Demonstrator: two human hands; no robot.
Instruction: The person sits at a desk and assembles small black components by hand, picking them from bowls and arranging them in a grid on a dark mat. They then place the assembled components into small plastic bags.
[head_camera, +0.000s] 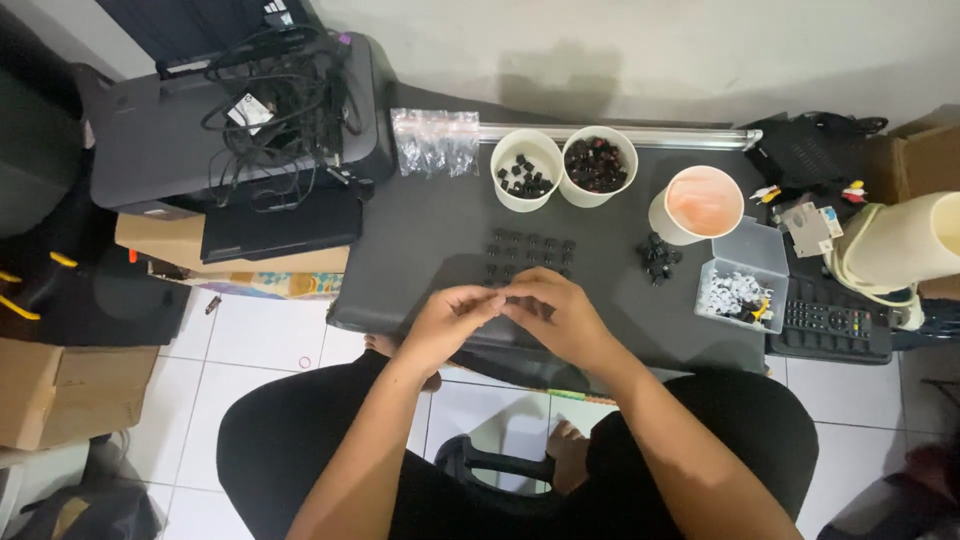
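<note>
My left hand (447, 322) and my right hand (556, 313) meet fingertip to fingertip over the near edge of a dark grey table (420, 240). A tiny dark part seems pinched between the fingers; it is too small to make out. Just beyond my hands, several small black parts (530, 252) lie in neat rows on the table. A loose pile of black parts (657, 257) lies to the right.
At the back stand a white cup of black parts (524, 170), a white cup of dark red parts (598, 164) and a cup with a pinkish lid (700, 203). A clear box (742, 275), plastic bags (435, 140), a printer with cables (240, 110) and a remote (830, 322) surround them.
</note>
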